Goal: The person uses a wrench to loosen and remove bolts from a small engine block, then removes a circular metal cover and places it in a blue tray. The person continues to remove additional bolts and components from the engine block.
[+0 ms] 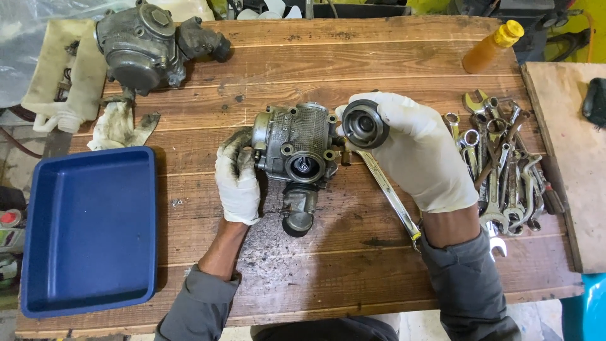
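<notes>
While left hand grips ribbed metal pump, right hand holds round cap.

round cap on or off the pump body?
Off. Right hand holds the round cap apart from the pump body, whose bore is open.

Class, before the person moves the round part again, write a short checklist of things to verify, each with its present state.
1. Left hand steadies the pump body: ok, it grips the left side.
2. Right hand has the round cap secure: ok, fingers around its rim.
3. Cap clear of the pump body: ok, held apart at its upper right.
4. Open bore facing up: ok.
5. Bore free of dirt: cannot tell.
6. Spanner within reach: ok, on the wooden table under the right hand.
</notes>
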